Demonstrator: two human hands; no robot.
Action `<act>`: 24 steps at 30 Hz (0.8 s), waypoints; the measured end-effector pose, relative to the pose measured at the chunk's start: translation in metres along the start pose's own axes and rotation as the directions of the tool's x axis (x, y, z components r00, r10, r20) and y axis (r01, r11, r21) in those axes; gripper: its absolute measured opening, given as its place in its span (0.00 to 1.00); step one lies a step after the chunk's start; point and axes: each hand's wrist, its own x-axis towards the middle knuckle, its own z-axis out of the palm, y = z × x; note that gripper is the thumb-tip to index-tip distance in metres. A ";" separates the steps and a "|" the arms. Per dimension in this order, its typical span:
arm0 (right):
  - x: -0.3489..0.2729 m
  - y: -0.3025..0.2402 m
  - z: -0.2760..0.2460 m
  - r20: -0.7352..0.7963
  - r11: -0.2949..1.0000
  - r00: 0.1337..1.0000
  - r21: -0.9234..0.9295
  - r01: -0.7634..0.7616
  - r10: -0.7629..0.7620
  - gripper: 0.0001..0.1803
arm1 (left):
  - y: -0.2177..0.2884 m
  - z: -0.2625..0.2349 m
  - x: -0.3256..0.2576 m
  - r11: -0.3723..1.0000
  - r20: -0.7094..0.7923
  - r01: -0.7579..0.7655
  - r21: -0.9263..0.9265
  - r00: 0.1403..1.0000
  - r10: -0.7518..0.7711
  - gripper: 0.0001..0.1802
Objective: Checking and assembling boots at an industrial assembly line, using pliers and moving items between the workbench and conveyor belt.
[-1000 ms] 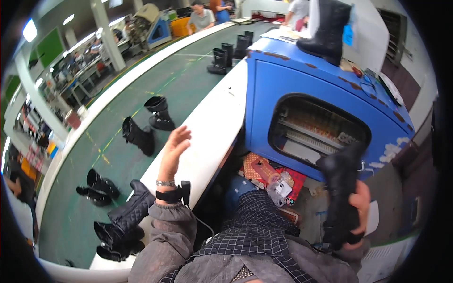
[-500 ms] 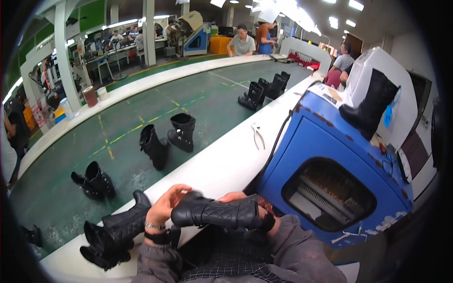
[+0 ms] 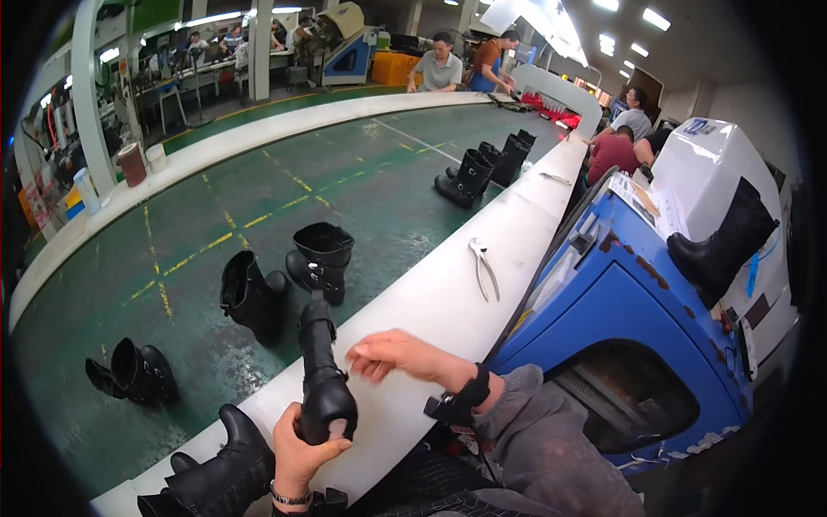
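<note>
A black leather boot (image 3: 323, 383) is gripped in my left hand (image 3: 297, 452), its shaft pointing away over the white ledge and its rounded foot end toward me. A pale patch shows on that near end. My left thumb lies across it, while the other fingers are mostly hidden behind the boot. To the right of the shaft, my right hand (image 3: 401, 353) hovers slightly blurred, fingers loosely bent and apart, holding nothing. Close to my left wrist, black boots (image 3: 224, 470) with a quilted shaft rest on the ledge.
Several buckled boots (image 3: 323, 258) stand on the green conveyor (image 3: 198, 302) beyond the white ledge (image 3: 448, 302). Pliers (image 3: 484, 269) lie on that ledge. A blue machine (image 3: 603, 345) fills the right side, another boot (image 3: 728, 241) on top. People (image 3: 439, 69) work farther back.
The boot has swung from lying crosswise between both hands to pointing away in the left hand. My right hand has come off it. The view has shifted slightly.
</note>
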 end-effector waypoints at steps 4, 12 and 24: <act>0.032 0.029 -0.090 -0.422 0.517 0.598 -0.856 -0.015 -0.681 0.28 | 0.008 0.002 -0.001 0.939 -0.050 0.011 0.343 0.999 0.007 0.34; 0.007 0.074 -0.206 -0.932 0.574 0.147 -0.322 -0.753 -0.330 0.37 | 0.024 0.022 -0.012 0.757 0.086 -0.132 0.640 0.991 0.100 0.34; -0.038 0.084 -0.135 -0.657 0.383 0.690 -0.747 -0.543 -0.304 0.19 | 0.024 0.024 -0.015 0.796 0.230 -0.130 0.591 0.973 -0.012 0.39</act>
